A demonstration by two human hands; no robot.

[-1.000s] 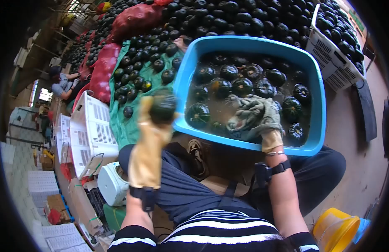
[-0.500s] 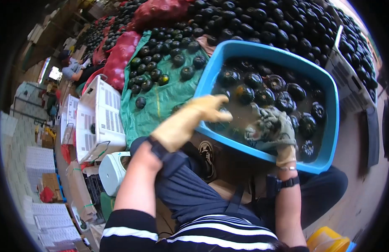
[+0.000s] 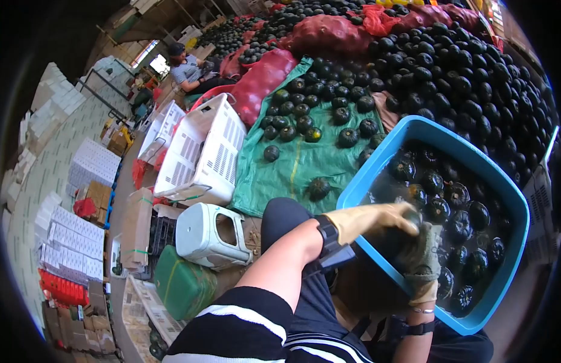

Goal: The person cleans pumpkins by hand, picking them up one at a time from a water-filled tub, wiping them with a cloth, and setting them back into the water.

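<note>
My left hand (image 3: pixel 377 219), in a pale yellow glove, reaches over the near left rim of a blue tub (image 3: pixel 377 254). Its fingers curl around a dark green squash (image 3: pixel 413 218), partly covered by the glove. Right beside it, inside the tub, is my right hand (image 3: pixel 424 254) in a wet grey-green glove, its fingers smeared by motion. Murky water fills the tub, with several dark green squashes (image 3: pixel 460 225) floating in it. On the green sheet (image 3: pixel 268 181) to the left of the tub, a single squash (image 3: pixel 318 189) lies nearest to my left forearm.
A large heap of squashes (image 3: pixel 438 78) rises behind the tub. White crates (image 3: pixel 217 157) and a pale plastic stool (image 3: pixel 199 233) stand at left, with a green container (image 3: pixel 177 281) nearer me. Red mesh sacks (image 3: pixel 265 85) lie farther back. Another person (image 3: pixel 187 71) sits at far left.
The view has swung left, so the scene shifts right and down. My left hand has moved from the tub's left rim to beside my right hand and closed around a squash.
</note>
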